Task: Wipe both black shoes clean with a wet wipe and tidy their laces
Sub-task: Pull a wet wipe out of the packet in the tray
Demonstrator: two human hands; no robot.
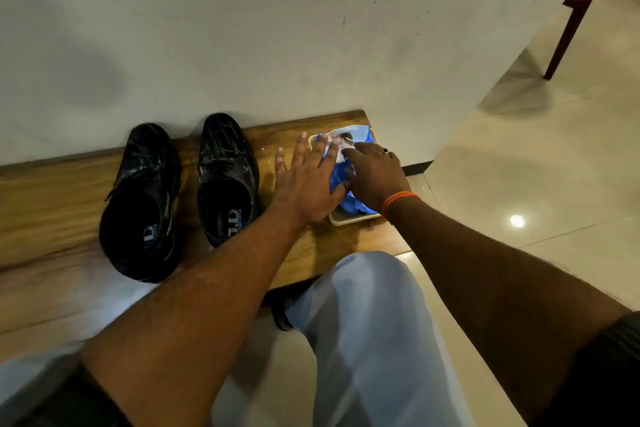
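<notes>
On wooden worktop (311,253) against white wall (242,28): two black shoes, left shoe (142,204) and right shoe (227,177), side by side, long axes running away, toes at wall. Just right: white tray (341,219) bearing blue wipe pack (349,163). Left hand (308,180) flat, fingers straight, pressing pack; right hand (377,177) curled, pinching at pack's opening.

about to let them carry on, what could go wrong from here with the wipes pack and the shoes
1. The tray under the blue wipes pack sits near the bench end; a hard tug could slide it off.
2. The left hand only lies flat on the pack, so the pack may lift as the right hand pulls.
3. The near shoe stands close; the left arm might nudge it.
</notes>
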